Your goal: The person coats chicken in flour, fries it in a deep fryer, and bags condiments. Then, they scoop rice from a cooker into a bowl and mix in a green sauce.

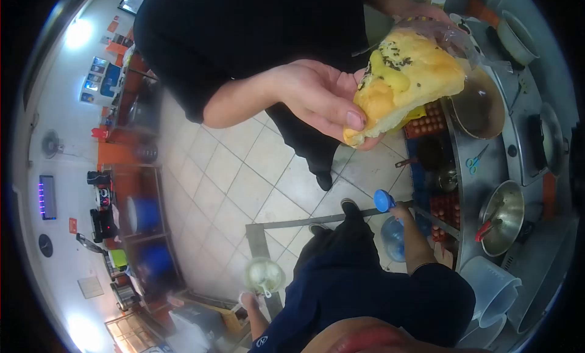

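My right hand (401,213) is closed round the handle of a blue scoop (382,200), out in front of my body. My left hand (248,301) is low on the left, beside a pale bowl (249,277) with white contents and a small white handle. Its fingers are small and blurred, and I cannot tell whether they grip anything. Across from me, a person in black (262,30) holds out a large golden piece of bread (420,75) with dark seeds and a yellow topping. That person's other hand is behind it, near a clear plastic bag (454,39).
On the right, a metal counter carries scissors (476,160), a metal bowl (496,231) with a red-handled tool, and a clear plastic jug (490,286). Egg trays (426,122) and a bluish clear container (393,238) are lower down. Shelves with blue tubs (143,214) line the left.
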The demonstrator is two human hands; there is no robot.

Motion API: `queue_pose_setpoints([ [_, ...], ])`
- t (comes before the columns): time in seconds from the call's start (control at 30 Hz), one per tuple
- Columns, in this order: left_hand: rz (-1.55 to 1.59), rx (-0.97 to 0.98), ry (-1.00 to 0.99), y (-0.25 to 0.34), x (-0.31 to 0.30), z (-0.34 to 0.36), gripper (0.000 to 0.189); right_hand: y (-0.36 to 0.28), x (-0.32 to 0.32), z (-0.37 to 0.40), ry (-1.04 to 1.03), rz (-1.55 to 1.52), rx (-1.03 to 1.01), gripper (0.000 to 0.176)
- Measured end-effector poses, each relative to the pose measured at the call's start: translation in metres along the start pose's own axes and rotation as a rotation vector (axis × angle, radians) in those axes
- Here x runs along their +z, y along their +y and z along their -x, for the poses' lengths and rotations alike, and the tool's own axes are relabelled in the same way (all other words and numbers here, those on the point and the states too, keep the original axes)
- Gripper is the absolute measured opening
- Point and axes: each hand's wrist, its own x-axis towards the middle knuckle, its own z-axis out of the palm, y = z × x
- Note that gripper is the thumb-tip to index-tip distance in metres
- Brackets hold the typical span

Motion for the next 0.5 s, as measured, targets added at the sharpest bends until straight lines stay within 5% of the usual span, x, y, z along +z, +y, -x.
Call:
queue_pose_setpoints([
  [0.1, 0.783, -0.563, 0.0, 0.051, -0.001, 0.014, 0.021, -0.01, -0.005, 0.002, 0.028, 0.012, -0.01, 0.025],
  [0.23, 0.401, -0.285, 0.015, 0.037, 0.035, 0.011, 0.022, -0.019, -0.016, -0.006, 0.029, 0.023, -0.009, 0.023],
  [0.33, 0.629, -0.501, 0.067, 0.047, 0.043, 0.013, 0.023, -0.022, -0.019, -0.012, 0.094, 0.116, -0.063, 0.023],
  [0.4, 1.259, -0.974, 0.088, 0.059, 0.049, 0.01, 0.024, -0.026, -0.022, -0.012, 0.078, 0.065, -0.042, 0.024],
  [0.43, 1.264, -0.973, 0.085, 0.065, 0.037, 0.01, 0.024, -0.027, -0.023, -0.011, 0.054, 0.011, -0.022, 0.025],
  [0.5, -0.348, -0.158, -0.451, 0.071, 0.012, 0.011, 0.027, -0.033, -0.024, -0.001, 0.056, 0.043, -0.03, 0.025],
])
